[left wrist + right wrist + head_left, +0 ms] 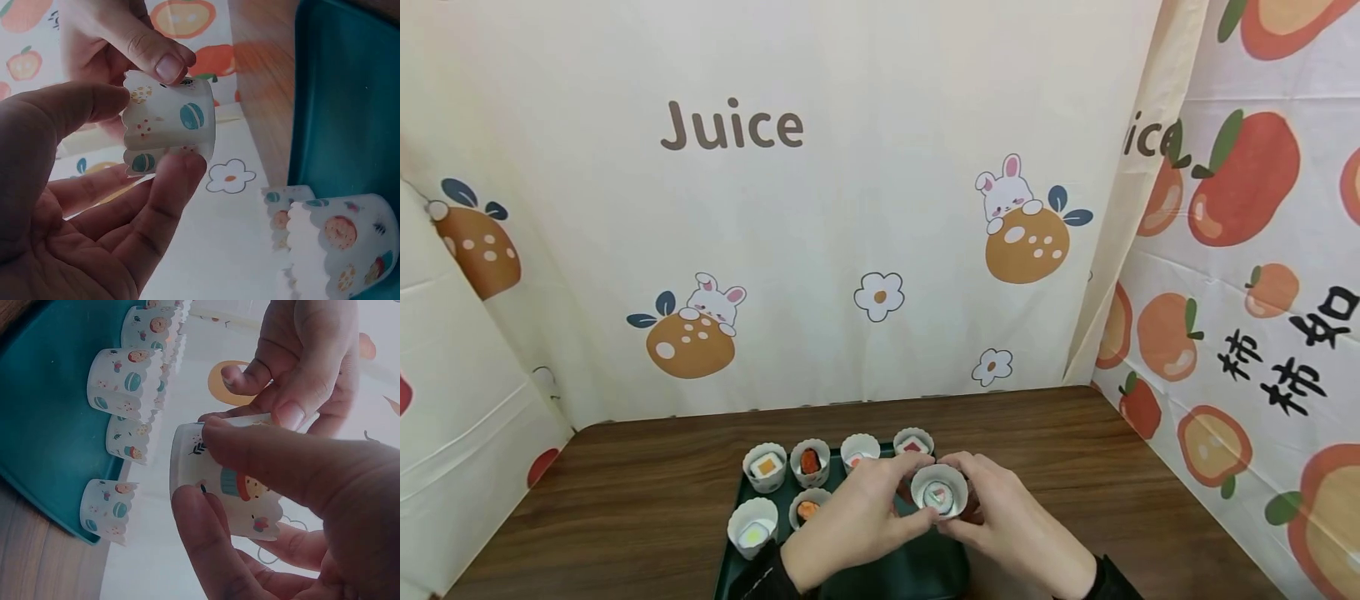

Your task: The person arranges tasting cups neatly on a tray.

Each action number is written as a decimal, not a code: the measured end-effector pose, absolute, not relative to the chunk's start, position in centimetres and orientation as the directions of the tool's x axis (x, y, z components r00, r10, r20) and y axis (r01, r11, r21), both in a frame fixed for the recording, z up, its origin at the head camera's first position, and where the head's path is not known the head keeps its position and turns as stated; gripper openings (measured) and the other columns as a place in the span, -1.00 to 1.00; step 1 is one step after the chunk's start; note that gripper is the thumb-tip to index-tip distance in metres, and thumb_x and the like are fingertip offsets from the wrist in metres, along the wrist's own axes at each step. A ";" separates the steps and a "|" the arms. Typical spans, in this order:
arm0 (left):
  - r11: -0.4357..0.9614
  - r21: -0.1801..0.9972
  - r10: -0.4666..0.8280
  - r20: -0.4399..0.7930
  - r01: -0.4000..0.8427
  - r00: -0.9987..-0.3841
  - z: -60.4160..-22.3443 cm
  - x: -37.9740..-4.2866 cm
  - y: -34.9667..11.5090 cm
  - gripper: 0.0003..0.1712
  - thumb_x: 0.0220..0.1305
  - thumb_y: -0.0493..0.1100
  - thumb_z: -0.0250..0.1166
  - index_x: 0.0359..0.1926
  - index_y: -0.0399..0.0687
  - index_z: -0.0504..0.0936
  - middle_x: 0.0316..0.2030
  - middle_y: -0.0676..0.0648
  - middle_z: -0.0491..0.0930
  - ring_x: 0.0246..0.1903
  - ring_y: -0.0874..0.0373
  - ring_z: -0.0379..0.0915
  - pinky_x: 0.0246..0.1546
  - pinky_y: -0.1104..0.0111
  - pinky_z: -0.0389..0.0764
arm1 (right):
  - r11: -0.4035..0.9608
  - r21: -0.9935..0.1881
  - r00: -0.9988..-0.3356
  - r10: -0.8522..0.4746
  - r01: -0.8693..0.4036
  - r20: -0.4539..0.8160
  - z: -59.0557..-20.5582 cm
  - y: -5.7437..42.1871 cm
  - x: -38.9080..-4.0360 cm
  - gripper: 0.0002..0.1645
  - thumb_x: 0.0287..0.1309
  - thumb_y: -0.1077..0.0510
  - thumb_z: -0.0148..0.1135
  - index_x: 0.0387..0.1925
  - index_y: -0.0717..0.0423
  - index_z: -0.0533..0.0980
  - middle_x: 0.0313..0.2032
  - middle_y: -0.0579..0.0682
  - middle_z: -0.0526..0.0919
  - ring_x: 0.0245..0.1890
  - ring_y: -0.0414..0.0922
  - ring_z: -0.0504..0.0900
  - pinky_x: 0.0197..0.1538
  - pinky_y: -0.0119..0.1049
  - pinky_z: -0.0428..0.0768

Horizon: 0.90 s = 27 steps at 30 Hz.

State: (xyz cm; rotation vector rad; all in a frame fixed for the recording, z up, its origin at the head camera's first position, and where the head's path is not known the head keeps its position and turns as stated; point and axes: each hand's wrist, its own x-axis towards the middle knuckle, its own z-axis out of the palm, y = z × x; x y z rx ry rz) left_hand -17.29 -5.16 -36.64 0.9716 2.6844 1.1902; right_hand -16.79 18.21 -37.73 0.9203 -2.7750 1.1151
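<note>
Above the right part of a dark green tray (902,571), a scalloped white paper baking cup (934,475) is held between both hands. A small round sushi-like piece (938,497) lies inside it. My left hand (857,517) pinches the cup's left side between thumb and fingers. From the opposite side my right hand (1011,517) grips it, thumb and fingers on the wall. In the left wrist view the cup (169,119) shows a macaron print; in the right wrist view its wall (247,509) bears a cupcake print.
Several similar cups stand on the tray, among them one with a yellow-topped piece (766,468), one with a red-orange topping (809,464) and one at front left (752,525). My left hand partly covers others. The brown wooden table (647,500) meets printed curtains (820,250) behind.
</note>
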 end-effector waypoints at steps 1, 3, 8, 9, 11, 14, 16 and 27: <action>0.504 0.692 0.562 0.191 0.516 -0.805 -36.7 -17.4 -5.2 -0.48 0.37 -0.09 0.50 0.29 -0.08 0.64 -0.03 0.01 0.79 -0.28 0.46 0.59 -0.25 0.58 0.64 | 0.573 -0.630 -0.828 -0.517 -0.524 0.219 -37.8 18.2 -16.8 -0.41 0.20 0.06 0.62 0.19 0.07 0.55 -0.04 -0.08 0.65 -0.21 -0.34 0.53 -0.23 -0.40 0.63; 0.496 0.705 0.563 0.184 0.507 -0.806 -36.8 -17.5 -5.1 -0.47 0.35 -0.10 0.50 0.29 -0.09 0.65 -0.02 -0.01 0.79 -0.29 0.45 0.59 -0.27 0.57 0.63 | 0.575 -0.635 -0.832 -0.514 -0.516 0.210 -37.9 18.3 -16.8 -0.41 0.21 0.05 0.61 0.19 0.08 0.55 -0.06 -0.08 0.64 -0.23 -0.35 0.51 -0.25 -0.40 0.61; 0.500 0.701 0.560 0.186 0.508 -0.808 -37.3 -17.7 -4.7 -0.45 0.33 -0.02 0.55 0.28 -0.03 0.65 -0.01 0.03 0.77 -0.16 0.44 0.65 -0.15 0.55 0.67 | 0.565 -0.653 -0.836 -0.509 -0.504 0.205 -38.2 18.2 -16.9 -0.39 0.21 0.08 0.60 0.22 0.12 0.55 -0.12 -0.07 0.61 -0.29 -0.40 0.55 -0.25 -0.41 0.66; 0.502 0.697 0.557 0.191 0.511 -0.808 -37.4 -17.8 -4.6 -0.44 0.32 0.00 0.56 0.27 -0.02 0.65 -0.01 0.04 0.77 -0.12 0.43 0.65 -0.11 0.54 0.67 | 0.562 -0.658 -0.837 -0.508 -0.501 0.204 -38.2 18.2 -16.9 -0.38 0.21 0.10 0.60 0.23 0.13 0.54 -0.14 -0.07 0.59 -0.30 -0.41 0.56 -0.25 -0.41 0.67; 0.512 0.685 0.550 0.203 0.519 -0.810 -37.6 -17.9 -4.4 -0.43 0.30 0.03 0.58 0.25 0.00 0.65 0.00 0.05 0.77 -0.08 0.40 0.66 -0.09 0.52 0.68 | 0.559 -0.667 -0.841 -0.501 -0.493 0.202 -38.3 18.1 -16.9 -0.38 0.20 0.14 0.60 0.23 0.16 0.55 -0.16 -0.06 0.58 -0.32 -0.41 0.58 -0.24 -0.39 0.70; 0.537 0.660 0.536 0.214 0.526 -0.816 -37.7 -18.1 -4.1 -0.44 0.27 0.02 0.60 0.22 0.01 0.65 0.00 0.05 0.76 -0.08 0.38 0.65 -0.08 0.51 0.68 | 0.550 -0.685 -0.848 -0.491 -0.477 0.196 -38.2 18.1 -17.0 -0.42 0.20 0.20 0.59 0.21 0.19 0.56 -0.14 -0.03 0.61 -0.31 -0.40 0.62 -0.23 -0.37 0.72; 0.558 0.641 0.529 0.214 0.527 -0.821 -37.7 -18.3 -3.9 -0.45 0.26 -0.02 0.61 0.20 0.00 0.65 -0.01 0.05 0.76 -0.10 0.38 0.63 -0.10 0.51 0.67 | 0.542 -0.703 -0.856 -0.481 -0.460 0.189 -38.2 18.0 -17.0 -0.47 0.20 0.23 0.58 0.16 0.20 0.57 -0.15 -0.02 0.65 -0.31 -0.40 0.65 -0.22 -0.38 0.73; 0.657 0.488 0.551 0.209 0.574 -0.808 -37.6 -19.0 -3.1 -0.51 0.16 -0.10 0.61 0.10 -0.02 0.70 -0.07 0.06 0.73 -0.17 0.33 0.57 -0.15 0.48 0.66 | 0.546 -0.715 -0.869 -0.463 -0.436 0.177 -38.4 18.0 -17.2 -0.79 0.28 0.29 0.49 -0.18 0.06 0.58 -0.30 -0.15 0.72 -0.33 -0.41 0.68 -0.24 -0.43 0.71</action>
